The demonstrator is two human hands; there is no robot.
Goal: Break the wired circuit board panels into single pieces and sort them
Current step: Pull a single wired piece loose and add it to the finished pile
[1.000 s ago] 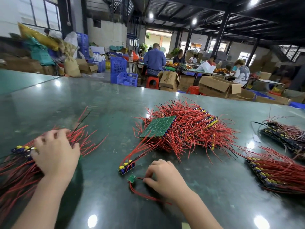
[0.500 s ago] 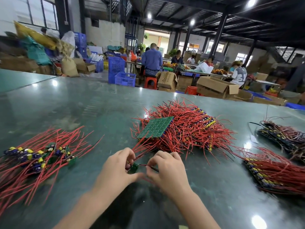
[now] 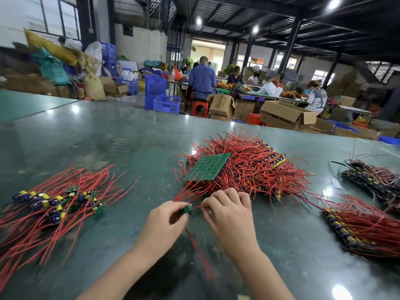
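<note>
My left hand (image 3: 165,221) pinches a small green circuit board piece (image 3: 186,209) just above the table. My right hand (image 3: 229,215) is curled close beside it on the right, gripping the red wires that run from that piece; what lies under its fingers is hidden. A red wire (image 3: 198,250) trails down between my wrists. Behind the hands lies a heap of wired panels (image 3: 255,167) with a green panel (image 3: 206,167) face down on top. Single pieces with red wires (image 3: 58,202) are spread at the left.
More stacks of wired panels lie at the right (image 3: 365,228) and far right (image 3: 374,178). The green table (image 3: 108,144) stretches back to its far edge. Cardboard boxes (image 3: 285,114), blue crates (image 3: 166,103) and seated people are beyond it.
My left hand came from the pile of single pieces at the left to meet my right hand. Both now hold the small piece, lifted slightly and turned.
</note>
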